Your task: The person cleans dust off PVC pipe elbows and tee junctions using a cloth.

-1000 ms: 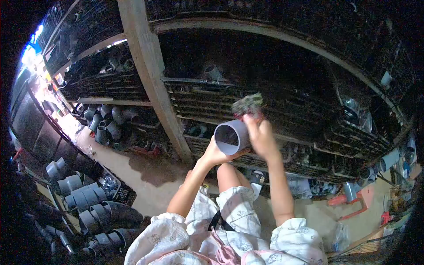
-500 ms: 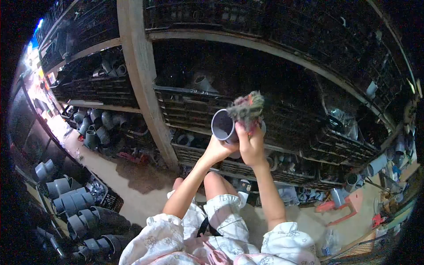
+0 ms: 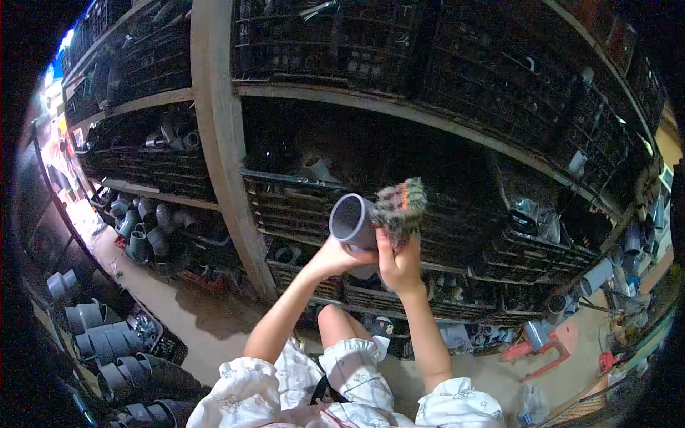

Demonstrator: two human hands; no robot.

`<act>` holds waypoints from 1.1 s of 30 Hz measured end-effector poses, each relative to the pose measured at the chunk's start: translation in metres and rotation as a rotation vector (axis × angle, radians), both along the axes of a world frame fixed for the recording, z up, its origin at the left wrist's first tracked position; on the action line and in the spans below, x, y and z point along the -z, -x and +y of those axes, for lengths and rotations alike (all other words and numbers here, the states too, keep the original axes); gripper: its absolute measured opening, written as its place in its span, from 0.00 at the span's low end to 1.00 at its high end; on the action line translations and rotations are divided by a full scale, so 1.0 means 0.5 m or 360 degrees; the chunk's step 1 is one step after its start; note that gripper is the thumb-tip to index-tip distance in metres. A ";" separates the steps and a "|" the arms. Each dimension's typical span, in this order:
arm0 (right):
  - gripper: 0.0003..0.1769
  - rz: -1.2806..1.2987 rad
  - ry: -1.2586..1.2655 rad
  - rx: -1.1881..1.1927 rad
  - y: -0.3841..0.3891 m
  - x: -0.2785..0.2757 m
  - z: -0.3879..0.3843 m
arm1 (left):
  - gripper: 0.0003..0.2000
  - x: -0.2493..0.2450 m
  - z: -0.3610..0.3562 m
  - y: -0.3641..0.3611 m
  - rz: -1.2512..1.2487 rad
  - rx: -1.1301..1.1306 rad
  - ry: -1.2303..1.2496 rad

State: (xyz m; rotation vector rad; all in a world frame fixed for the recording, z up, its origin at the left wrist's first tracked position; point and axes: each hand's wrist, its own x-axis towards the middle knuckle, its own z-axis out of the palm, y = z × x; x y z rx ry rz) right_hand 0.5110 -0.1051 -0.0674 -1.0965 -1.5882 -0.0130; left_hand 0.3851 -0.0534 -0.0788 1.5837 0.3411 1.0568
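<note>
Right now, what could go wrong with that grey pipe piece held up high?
The left hand grips the grey pipe fitting only at its lower edge, so it might slip and fall on the bare knee below. The right hand presses a scruffy cloth against the fitting; a hard push could knock it loose. The black crates stand close behind, so it may bump them.

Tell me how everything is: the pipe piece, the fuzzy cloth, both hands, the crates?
pipe fitting: held up, open end showing, looks empty inside.
fuzzy cloth: bunched up, pressed against the pipe fitting.
left hand: closed around the pipe fitting from below.
right hand: closed on the fuzzy cloth.
crates: sitting in rows on the shelves.
</note>
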 end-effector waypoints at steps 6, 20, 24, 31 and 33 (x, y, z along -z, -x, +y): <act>0.13 0.0442 -0.0032 0.0084 -0.004 0.021 0.035 | 0.28 -0.032 0.011 0.032 0.0301 -0.0183 -0.0394; 0.18 0.0369 -0.0024 0.0332 0.032 0.004 0.025 | 0.25 -0.026 -0.003 0.039 0.0131 -0.0413 -0.0351; 0.20 0.0249 -0.0279 0.0145 0.082 -0.034 0.000 | 0.26 -0.005 -0.005 0.018 0.0120 -0.0391 -0.0479; 0.15 0.0834 0.0010 -0.0208 0.012 0.027 0.045 | 0.22 -0.035 -0.018 0.062 0.0257 -0.0397 -0.0424; 0.14 0.0914 0.0122 -0.0259 -0.003 0.025 0.058 | 0.21 -0.030 -0.026 0.057 0.0365 -0.0381 -0.0500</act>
